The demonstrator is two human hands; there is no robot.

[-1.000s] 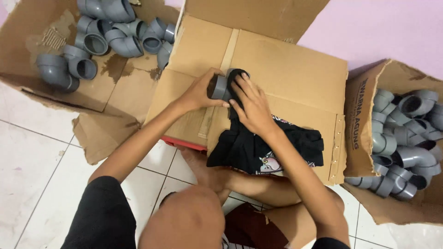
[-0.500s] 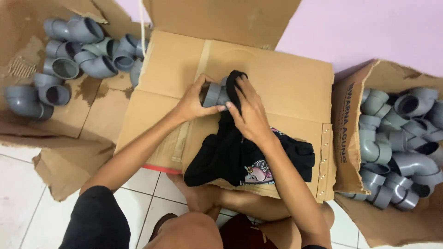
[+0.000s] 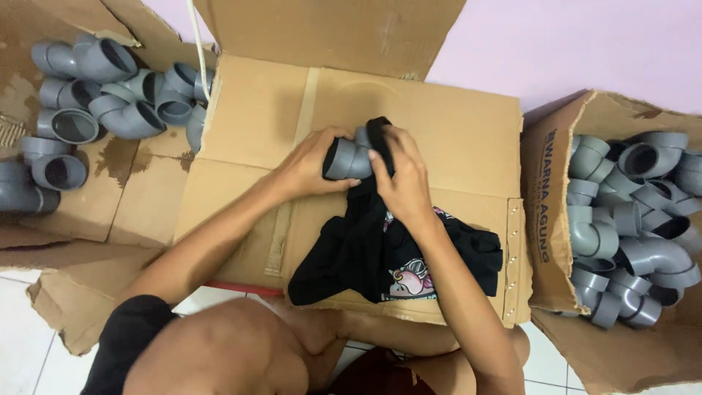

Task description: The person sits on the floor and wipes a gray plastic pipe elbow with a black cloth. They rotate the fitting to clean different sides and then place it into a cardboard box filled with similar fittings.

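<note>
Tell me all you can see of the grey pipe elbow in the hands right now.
The grey pipe elbow is a short bent fitting, apparently plastic, matte, with one round dark opening facing lower left. The left hand grips it from the left; the right hand presses a black cloth against its right side. It is held above the flattened cardboard box.

Right hand [image 3: 402,179] now slides higher over the grey pipe elbow [image 3: 347,157], black cloth [image 3: 380,249] bunches closer under it
</note>
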